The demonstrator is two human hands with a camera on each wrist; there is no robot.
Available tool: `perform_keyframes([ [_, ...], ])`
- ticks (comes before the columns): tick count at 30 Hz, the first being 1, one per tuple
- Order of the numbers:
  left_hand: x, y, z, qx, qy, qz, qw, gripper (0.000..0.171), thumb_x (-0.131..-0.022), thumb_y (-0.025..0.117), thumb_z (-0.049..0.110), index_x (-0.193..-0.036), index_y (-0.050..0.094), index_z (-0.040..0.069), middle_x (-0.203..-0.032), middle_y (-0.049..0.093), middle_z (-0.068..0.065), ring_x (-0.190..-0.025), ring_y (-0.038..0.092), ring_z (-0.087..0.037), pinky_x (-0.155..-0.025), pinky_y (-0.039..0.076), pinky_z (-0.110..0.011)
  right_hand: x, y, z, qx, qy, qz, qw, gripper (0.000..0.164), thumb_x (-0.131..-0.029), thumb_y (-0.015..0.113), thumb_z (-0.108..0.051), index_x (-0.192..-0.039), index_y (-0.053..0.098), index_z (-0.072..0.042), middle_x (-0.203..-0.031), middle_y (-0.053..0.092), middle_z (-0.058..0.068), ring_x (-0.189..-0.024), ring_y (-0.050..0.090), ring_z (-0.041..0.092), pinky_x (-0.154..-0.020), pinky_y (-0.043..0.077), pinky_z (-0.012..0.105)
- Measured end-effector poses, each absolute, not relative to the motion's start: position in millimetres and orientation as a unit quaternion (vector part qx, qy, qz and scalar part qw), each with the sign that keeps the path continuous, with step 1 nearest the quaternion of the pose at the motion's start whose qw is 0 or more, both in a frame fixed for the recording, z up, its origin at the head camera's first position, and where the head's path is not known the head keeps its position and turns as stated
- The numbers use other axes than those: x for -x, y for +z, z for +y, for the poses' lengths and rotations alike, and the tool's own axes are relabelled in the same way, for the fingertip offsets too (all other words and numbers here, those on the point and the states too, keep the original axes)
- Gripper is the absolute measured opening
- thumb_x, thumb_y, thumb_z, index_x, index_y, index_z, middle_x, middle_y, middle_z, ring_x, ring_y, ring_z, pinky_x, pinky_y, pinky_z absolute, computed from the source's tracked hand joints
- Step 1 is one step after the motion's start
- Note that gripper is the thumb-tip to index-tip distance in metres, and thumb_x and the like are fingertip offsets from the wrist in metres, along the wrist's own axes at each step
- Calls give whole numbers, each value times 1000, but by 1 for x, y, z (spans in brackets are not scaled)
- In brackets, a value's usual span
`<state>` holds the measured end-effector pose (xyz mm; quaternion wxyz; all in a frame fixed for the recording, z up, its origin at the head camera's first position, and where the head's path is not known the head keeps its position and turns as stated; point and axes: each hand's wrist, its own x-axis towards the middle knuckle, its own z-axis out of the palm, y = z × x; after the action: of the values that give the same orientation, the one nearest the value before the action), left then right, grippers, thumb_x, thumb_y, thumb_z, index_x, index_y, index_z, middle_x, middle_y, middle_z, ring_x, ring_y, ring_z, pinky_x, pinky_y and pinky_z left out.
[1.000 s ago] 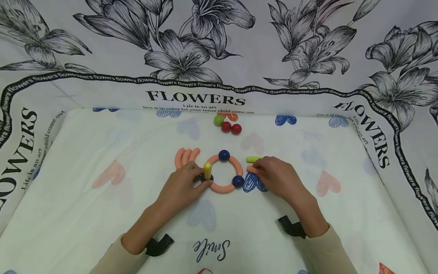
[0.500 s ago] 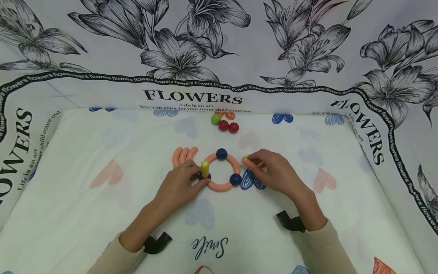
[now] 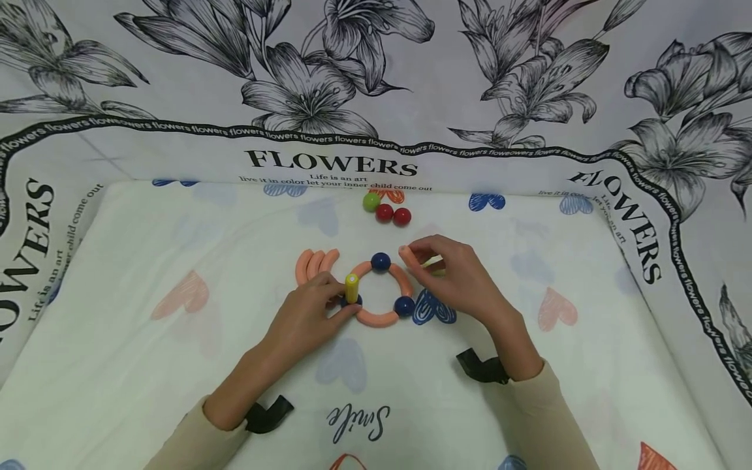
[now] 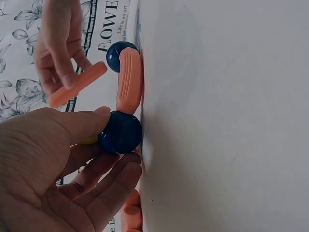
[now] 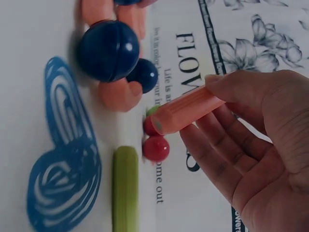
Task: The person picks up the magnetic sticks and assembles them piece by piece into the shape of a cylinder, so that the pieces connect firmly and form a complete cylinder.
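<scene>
A ring of curved orange magnetic rods (image 3: pixel 377 319) and blue balls (image 3: pixel 380 262) lies flat on the cloth. My left hand (image 3: pixel 305 314) pinches the ring's left blue ball (image 4: pixel 121 133) between thumb and fingers. A yellow rod (image 3: pixel 351 287) stands upright on that ball. Just right of the ring, my right hand (image 3: pixel 461 274) holds a loose curved orange rod (image 5: pixel 188 112) between thumb and fingers, raised off the cloth and apart from the ring. Beneath that hand lies a yellow-green rod (image 5: pixel 125 188), mostly hidden in the head view.
Several curved orange rods (image 3: pixel 315 264) lie side by side left of the ring. Beyond the ring sit a green ball (image 3: pixel 371 202) and two red balls (image 3: pixel 393 215). A heart-print cloth (image 3: pixel 235 365) covers the surface.
My right hand has lifted the curved orange rod off the cloth and carried it away from me, slightly left, towards the ring's far side. My left hand keeps its hold.
</scene>
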<state>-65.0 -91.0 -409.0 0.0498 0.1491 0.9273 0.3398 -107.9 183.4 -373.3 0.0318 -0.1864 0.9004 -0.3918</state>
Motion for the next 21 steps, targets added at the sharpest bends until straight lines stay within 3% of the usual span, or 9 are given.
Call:
perform_keyframes([
  [7,66,-409,-90,-151,339,927,51,22,-87,89,28,-101,80,14,-91,63,-1,-76,53,-10,-64,43,-24,113,-364,173,182,-416,890,32,31,-99,77,-23,-126,71,-11,-118,75,6,-108,73,22,-88,65,46],
  [11,66,-409,-89,-155,340,926,50,23,-87,89,29,-102,81,14,-91,63,-2,-76,53,-11,-65,43,-25,115,-361,169,188,-422,887,17,34,-96,79,-15,-128,68,-8,-118,76,8,-106,75,23,-88,65,43],
  [21,67,-407,-91,-151,339,927,53,22,-88,88,30,-102,81,14,-92,64,-2,-76,53,-11,-65,43,-25,122,-362,151,182,-473,862,-9,41,-95,81,-14,-131,64,-6,-119,74,10,-107,75,22,-87,65,38],
])
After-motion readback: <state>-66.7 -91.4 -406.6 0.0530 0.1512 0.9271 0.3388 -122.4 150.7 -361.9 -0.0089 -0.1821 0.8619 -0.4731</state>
